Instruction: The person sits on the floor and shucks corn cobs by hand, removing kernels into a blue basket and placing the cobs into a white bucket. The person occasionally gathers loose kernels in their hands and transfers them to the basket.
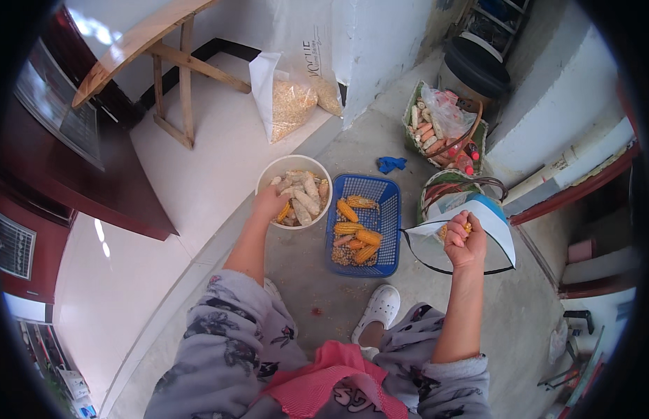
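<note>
My left hand point(270, 203) reaches over the near-left rim of a white plastic bucket point(260, 178). Corn cobs point(305, 201) fill it, mostly pale and stripped, with a yellow one beside my hand. Its fingertips are partly hidden, so I cannot tell whether it grips a cob. My right hand point(465, 242) is closed around yellow corn kernels point(467, 228), above the wide mouth of a white bag point(500, 233) with a black rim. Between the hands, a blue plastic basket point(391, 225) contains several yellow cobs point(368, 237) and loose kernels point(350, 256).
A woven basket point(407, 118) of stripped cobs and plastic bottles stands back right, with another woven basket point(424, 196) behind the bag. A sack of kernels point(293, 102) rests on the raised tiled floor near a wooden folding table point(141, 42). A blue cloth point(391, 164) lies on the concrete.
</note>
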Demonstrator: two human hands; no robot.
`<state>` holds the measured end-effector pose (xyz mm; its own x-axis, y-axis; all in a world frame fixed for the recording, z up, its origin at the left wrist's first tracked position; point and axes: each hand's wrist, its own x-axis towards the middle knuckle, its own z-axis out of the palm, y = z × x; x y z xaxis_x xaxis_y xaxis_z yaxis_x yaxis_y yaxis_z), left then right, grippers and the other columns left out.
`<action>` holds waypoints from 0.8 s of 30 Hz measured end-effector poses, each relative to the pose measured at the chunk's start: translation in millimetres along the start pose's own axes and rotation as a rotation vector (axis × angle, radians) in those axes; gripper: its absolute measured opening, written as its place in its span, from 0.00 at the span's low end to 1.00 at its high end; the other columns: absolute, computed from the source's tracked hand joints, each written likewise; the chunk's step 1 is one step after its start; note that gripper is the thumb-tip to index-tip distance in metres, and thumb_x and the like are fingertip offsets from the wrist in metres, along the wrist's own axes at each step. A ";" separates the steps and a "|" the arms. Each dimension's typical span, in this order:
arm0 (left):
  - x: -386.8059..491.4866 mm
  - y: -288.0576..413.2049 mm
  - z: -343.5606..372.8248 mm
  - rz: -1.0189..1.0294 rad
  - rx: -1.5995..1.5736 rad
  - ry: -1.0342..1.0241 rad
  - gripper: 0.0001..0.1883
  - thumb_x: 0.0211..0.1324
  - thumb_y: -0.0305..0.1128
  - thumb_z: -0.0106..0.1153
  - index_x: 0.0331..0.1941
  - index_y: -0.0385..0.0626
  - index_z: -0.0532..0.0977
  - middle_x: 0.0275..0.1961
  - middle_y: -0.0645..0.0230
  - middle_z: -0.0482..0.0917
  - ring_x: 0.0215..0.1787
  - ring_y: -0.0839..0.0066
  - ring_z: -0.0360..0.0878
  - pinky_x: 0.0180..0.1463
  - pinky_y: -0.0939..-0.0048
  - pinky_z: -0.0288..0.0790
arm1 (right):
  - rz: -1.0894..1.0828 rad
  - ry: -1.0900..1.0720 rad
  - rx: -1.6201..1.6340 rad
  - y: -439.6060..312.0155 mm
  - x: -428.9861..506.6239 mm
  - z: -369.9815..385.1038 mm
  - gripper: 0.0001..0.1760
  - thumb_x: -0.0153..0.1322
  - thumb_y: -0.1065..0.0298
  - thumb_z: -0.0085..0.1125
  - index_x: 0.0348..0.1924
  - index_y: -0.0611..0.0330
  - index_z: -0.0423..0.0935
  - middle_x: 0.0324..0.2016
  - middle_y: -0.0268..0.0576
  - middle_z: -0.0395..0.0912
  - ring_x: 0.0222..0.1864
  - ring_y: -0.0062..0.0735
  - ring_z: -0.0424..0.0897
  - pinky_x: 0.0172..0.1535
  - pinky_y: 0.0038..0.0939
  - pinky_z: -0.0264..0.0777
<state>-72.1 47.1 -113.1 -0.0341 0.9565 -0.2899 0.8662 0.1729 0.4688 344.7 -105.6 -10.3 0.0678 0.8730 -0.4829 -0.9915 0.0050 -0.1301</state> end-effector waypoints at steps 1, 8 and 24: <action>-9.8 -1.2 9.9 0.047 0.111 -0.010 0.26 0.51 0.48 0.60 0.49 0.43 0.73 0.44 0.59 0.82 0.46 0.59 0.81 0.48 0.60 0.73 | -0.027 0.065 -0.037 -10.4 1.4 -11.3 0.12 0.75 0.61 0.43 0.33 0.57 0.71 0.21 0.33 0.68 0.16 0.19 0.59 0.13 0.20 0.48; -6.8 -26.2 46.5 0.018 0.550 -0.031 0.18 0.54 0.37 0.58 0.49 0.45 0.73 0.46 0.59 0.81 0.50 0.60 0.80 0.50 0.56 0.73 | 0.092 -0.070 -0.143 -49.4 -15.0 -27.0 0.11 0.73 0.64 0.43 0.28 0.58 0.68 0.20 0.33 0.65 0.15 0.18 0.59 0.13 0.17 0.48; -60.6 95.8 -62.3 0.248 -1.248 -0.261 0.19 0.66 0.25 0.47 0.60 0.36 0.64 0.53 0.55 0.75 0.50 0.68 0.80 0.55 0.71 0.75 | -0.336 0.606 -1.625 -28.2 7.9 -36.4 0.25 0.70 0.54 0.53 0.52 0.65 0.71 0.38 0.48 0.79 0.32 0.37 0.82 0.31 0.31 0.78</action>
<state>-18.1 20.4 1.4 0.2797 0.9448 -0.1705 -0.2154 0.2348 0.9479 377.2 -116.6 -41.9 0.6284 0.6474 -0.4313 0.1492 -0.6444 -0.7500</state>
